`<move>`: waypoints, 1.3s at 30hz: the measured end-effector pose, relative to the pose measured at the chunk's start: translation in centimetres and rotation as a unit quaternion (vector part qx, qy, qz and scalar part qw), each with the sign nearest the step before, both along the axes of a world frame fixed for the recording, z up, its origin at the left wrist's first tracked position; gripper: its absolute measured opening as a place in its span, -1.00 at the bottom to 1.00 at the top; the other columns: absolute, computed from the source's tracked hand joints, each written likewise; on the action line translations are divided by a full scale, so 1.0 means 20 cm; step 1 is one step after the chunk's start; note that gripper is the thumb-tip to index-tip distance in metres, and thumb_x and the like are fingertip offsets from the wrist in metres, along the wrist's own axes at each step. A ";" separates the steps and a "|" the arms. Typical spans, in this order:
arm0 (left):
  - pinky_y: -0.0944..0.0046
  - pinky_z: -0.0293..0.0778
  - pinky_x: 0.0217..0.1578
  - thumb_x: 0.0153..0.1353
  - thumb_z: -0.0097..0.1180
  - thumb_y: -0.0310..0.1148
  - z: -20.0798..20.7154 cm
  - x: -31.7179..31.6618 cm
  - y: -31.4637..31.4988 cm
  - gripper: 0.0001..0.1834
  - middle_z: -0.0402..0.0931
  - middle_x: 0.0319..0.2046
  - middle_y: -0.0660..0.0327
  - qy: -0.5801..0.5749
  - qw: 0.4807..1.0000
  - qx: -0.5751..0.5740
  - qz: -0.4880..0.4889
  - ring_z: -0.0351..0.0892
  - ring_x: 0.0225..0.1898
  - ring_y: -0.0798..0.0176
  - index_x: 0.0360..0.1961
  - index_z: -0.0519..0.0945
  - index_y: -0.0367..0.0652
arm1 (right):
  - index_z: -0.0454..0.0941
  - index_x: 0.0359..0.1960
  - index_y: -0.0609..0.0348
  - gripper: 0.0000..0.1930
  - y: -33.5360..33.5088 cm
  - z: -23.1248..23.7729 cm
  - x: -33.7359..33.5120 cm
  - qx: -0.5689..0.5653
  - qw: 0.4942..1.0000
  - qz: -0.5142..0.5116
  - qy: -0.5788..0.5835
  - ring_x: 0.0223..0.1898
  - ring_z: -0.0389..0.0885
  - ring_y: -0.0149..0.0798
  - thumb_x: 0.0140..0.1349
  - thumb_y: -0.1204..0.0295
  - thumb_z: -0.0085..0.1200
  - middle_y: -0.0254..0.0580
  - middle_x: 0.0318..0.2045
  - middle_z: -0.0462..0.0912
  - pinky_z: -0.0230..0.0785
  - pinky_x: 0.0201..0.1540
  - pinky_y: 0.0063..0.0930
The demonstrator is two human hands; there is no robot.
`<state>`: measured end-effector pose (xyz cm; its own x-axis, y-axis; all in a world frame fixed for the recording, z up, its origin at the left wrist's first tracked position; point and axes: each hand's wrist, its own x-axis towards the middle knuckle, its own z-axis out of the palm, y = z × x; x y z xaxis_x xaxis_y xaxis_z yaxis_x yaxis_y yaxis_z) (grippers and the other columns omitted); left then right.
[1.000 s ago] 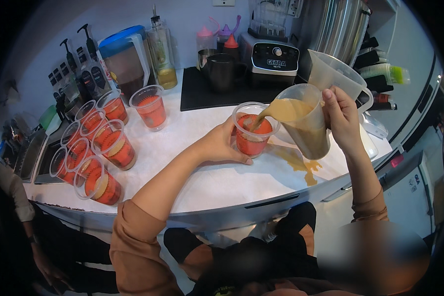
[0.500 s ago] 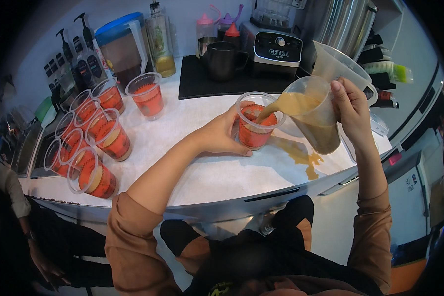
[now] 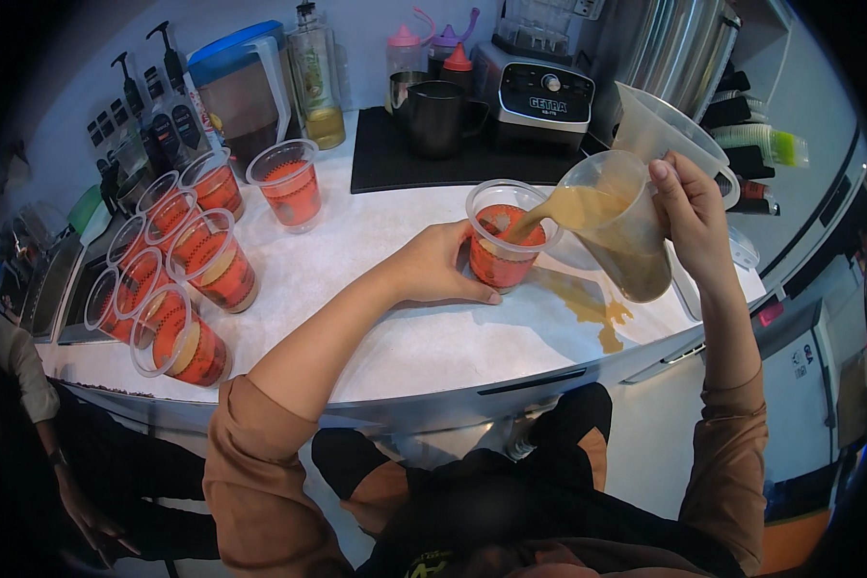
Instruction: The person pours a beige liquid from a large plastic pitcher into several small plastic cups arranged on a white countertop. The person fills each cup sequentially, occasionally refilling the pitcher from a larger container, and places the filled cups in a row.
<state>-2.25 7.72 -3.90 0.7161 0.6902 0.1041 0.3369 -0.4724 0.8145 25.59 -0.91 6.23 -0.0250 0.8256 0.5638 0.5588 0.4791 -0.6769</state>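
Observation:
My left hand (image 3: 440, 265) is wrapped round the lower side of a clear plastic cup with a red printed band (image 3: 503, 252), which stands on the white counter. Tilted over this cup is a translucent measuring jug (image 3: 618, 226), its handle gripped in my right hand (image 3: 692, 207). A stream of light brown liquid (image 3: 539, 217) runs from the jug's lip into the cup. Below the jug, a brown spill (image 3: 592, 313) lies on the counter. Several similar red-banded cups (image 3: 214, 262) stand grouped at the left, some with a tan layer visible inside.
Behind my hands stand a black mug (image 3: 436, 120) on a dark mat (image 3: 376, 154), a blender base (image 3: 539, 96) and another clear jug (image 3: 669, 125). A blue-lidded pitcher (image 3: 241, 91) and a glass bottle (image 3: 320, 91) are at the back. Another person's hand (image 3: 91, 520) hangs at lower left.
The cup, the jug and both my hands have shifted very slightly to the right. The liquid keeps flowing into the cup.

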 end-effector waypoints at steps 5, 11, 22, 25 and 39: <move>0.19 0.28 0.20 -0.24 0.55 -0.18 -0.01 0.00 0.01 -0.14 0.52 0.06 0.06 0.005 1.000 0.005 0.005 0.46 0.13 0.12 0.14 0.46 -0.22 | 0.37 -0.55 0.13 -0.61 0.00 0.00 0.00 -0.001 1.000 0.003 -0.004 -0.55 0.09 -0.67 0.41 0.18 0.01 -0.59 -0.63 0.20 -0.05 -0.52 -0.67; 0.20 0.29 0.20 -0.24 0.55 -0.18 0.02 0.00 0.00 -0.15 0.54 0.05 0.06 0.026 1.000 -0.001 0.013 0.47 0.11 0.12 0.13 0.48 -0.23 | 0.37 -0.54 0.12 -0.61 -0.01 0.00 0.00 -0.004 1.000 0.007 0.005 -0.55 0.08 -0.67 0.40 0.16 0.01 -0.60 -0.64 0.19 -0.06 -0.52 -0.68; 0.20 0.31 0.18 -0.25 0.55 -0.17 0.00 0.00 0.01 -0.14 0.54 0.04 0.05 0.039 0.999 0.009 0.017 0.49 0.10 0.12 0.12 0.48 -0.24 | 0.33 -0.51 0.06 -0.64 0.00 -0.02 0.02 0.008 1.000 0.008 -0.017 -0.63 0.05 -0.69 0.43 0.16 -0.05 -0.63 -0.68 0.16 -0.12 -0.61 -0.69; 0.20 0.31 0.17 -0.26 0.55 -0.17 0.00 0.01 0.01 -0.15 0.55 0.03 0.05 0.044 0.999 0.011 0.017 0.49 0.10 0.12 0.12 0.48 -0.24 | 0.32 -0.49 0.04 -0.65 0.01 -0.02 0.03 0.018 0.999 0.014 -0.026 -0.67 0.04 -0.70 0.45 0.16 -0.08 -0.64 -0.70 0.14 -0.14 -0.65 -0.69; 0.20 0.30 0.20 -0.25 0.55 -0.18 0.01 0.00 0.00 -0.17 0.54 0.04 0.05 0.002 1.000 0.006 0.002 0.48 0.11 0.12 0.10 0.49 -0.25 | 0.37 -0.53 0.14 -0.63 -0.03 0.01 0.00 -0.006 1.000 0.004 -0.017 -0.51 0.15 -0.67 0.41 0.21 0.01 -0.58 -0.60 0.26 0.03 -0.49 -0.69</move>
<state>-2.30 7.68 -3.78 0.7141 0.6915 0.1095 0.3412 -0.4803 0.8080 25.57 -1.42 6.52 -0.0501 0.8324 0.5519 0.5783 0.4748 -0.6634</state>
